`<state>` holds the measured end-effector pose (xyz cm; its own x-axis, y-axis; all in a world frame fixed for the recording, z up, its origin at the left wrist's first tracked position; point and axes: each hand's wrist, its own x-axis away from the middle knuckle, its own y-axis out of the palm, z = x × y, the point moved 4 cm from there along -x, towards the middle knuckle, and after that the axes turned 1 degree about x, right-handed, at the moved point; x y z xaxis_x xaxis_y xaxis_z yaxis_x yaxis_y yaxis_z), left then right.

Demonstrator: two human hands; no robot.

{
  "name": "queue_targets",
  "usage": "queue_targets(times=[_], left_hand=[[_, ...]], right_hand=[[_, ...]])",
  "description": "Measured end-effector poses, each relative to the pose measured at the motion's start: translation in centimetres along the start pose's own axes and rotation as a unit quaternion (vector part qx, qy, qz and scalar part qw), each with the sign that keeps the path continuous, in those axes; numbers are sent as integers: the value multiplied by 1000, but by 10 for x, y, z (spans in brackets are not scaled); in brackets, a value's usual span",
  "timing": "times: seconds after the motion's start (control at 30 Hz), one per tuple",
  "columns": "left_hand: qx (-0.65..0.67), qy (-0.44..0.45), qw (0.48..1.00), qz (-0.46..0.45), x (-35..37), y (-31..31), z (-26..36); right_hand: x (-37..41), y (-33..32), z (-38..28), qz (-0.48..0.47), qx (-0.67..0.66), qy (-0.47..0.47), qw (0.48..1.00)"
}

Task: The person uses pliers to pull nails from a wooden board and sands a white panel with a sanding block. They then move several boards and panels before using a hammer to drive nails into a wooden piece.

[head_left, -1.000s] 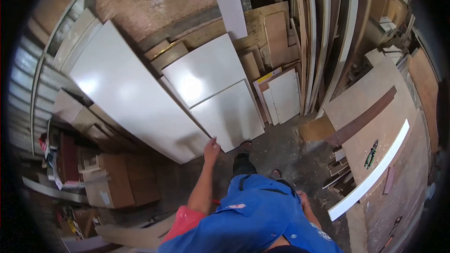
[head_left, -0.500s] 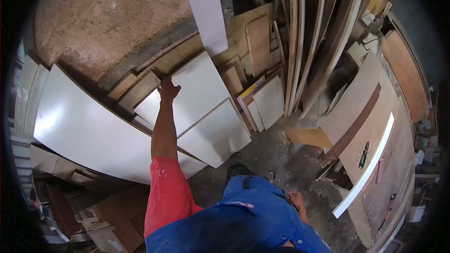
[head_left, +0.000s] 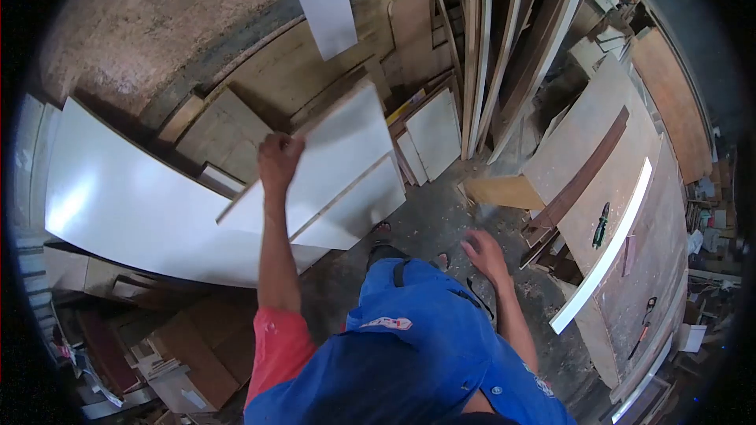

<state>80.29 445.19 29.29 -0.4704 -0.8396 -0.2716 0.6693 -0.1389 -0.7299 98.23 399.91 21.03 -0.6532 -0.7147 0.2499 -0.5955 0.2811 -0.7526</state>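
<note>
My left hand is closed on the top edge of a white panel, which tilts out from the boards behind it. Another white panel stands in front of it, lower down. Over the floor by my body is my right hand, its fingers apart and nothing in it. A long white sheet leans at the left, beside the panel I hold.
Tall boards stand upright at the back. To the right, a worktable bears a white strip, green-handled pliers and a dark curved strip. Wood offcuts are piled at lower left.
My left hand has closed on the white panel and tipped its top towards me, uncovering boards behind. My right hand has moved forward from my side and its fingers have spread.
</note>
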Motion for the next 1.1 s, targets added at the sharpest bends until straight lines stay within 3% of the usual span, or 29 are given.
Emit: queue_targets(times=[0.1,0.17,0.23,0.27,0.33,0.4,0.47,0.5,0.57,0.7,0.77,0.83,0.9,0.97,1.1], left_hand=[[-18,19,1000,10,70,-7,48],[7,35,999,19,106,-7,71],[73,61,994,62,132,-16,93],[71,54,994,68,146,-20,93],[212,45,968,126,180,-35,88],[264,22,964,-17,214,-42,87],[294,-39,945,-140,233,-38,86],[298,-41,944,-137,246,-33,78],[294,-142,910,-256,272,4,45],[286,-232,870,-327,295,34,10],[285,-231,875,-317,290,37,5],[281,-202,884,-315,277,51,-3],[347,-222,836,-363,279,81,-20],[358,-168,811,-431,262,101,-8],[455,-211,700,-509,223,133,78]], right_hand=[[-57,-23,-125,99,7,-224,970],[-81,-34,-197,136,40,-366,920],[-94,-31,-248,123,98,-471,868],[-103,-22,-256,118,98,-477,865],[-118,20,-256,-130,207,-462,853],[-120,33,-253,-122,262,-491,822],[-126,35,-253,-40,215,-544,810],[-128,37,-256,-42,219,-545,808],[-136,40,-269,-11,208,-568,796],[-134,24,-322,3,232,-571,787],[-131,-14,-359,5,249,-566,786],[-119,-69,-392,84,219,-572,786],[-102,-136,-426,121,292,-539,781],[-74,-213,-454,205,282,-528,775],[19,-360,-457,403,287,-411,765]])
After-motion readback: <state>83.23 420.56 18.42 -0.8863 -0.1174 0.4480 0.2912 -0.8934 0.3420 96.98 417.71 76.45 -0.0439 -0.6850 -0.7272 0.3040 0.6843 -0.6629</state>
